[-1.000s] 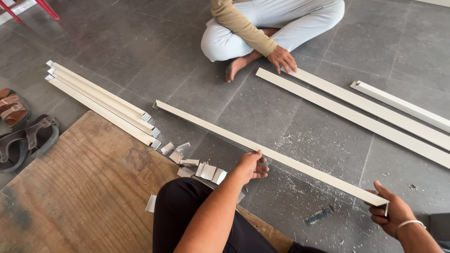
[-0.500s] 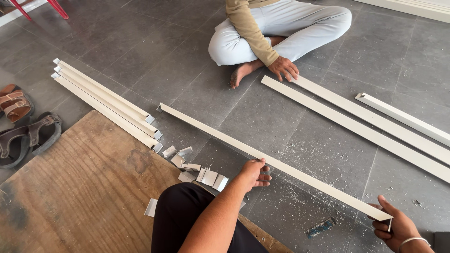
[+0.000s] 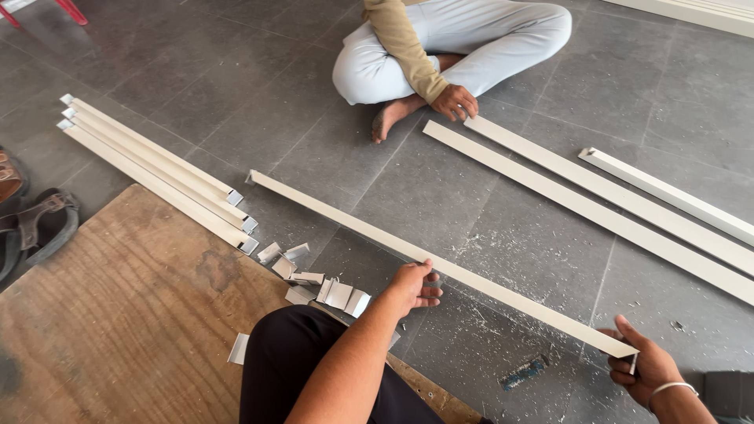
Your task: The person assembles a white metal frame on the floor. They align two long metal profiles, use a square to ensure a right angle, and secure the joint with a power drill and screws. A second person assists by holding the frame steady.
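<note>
Down on the grey tile floor [image 3: 236, 71], a long white strip [image 3: 440, 271] lies slantwise, its far end at about 10 o'clock near a bundle of strips and its near end at about 4 o'clock. The left hand [image 3: 412, 286] rests on the strip about midway along, fingers curled over its near edge and pressing it to the floor. The right hand [image 3: 644, 365], wearing a thin bangle at the wrist, grips the strip's near end, thumb on top and fingers wrapped beneath the cut tip. Just at 9 o'clock of the left hand lies a scatter of offcuts [image 3: 318, 283], short white pieces touching or overlapping one another beside the edge of a plywood sheet [image 3: 126, 314]. The bundle [image 3: 153, 173] of four or so strips lies side by side along the sheet's far edge. A small blue tool [image 3: 522, 373] lies on the floor between the two hands, just below the strip and apart from it. At 12 o'clock another person [image 3: 455, 47] sits cross-legged, one hand [image 3: 455, 102] resting at the end of two more strips [image 3: 597, 208] that run off toward 3 o'clock. A sandal [image 3: 35, 224] sits at 9 o'clock.
</note>
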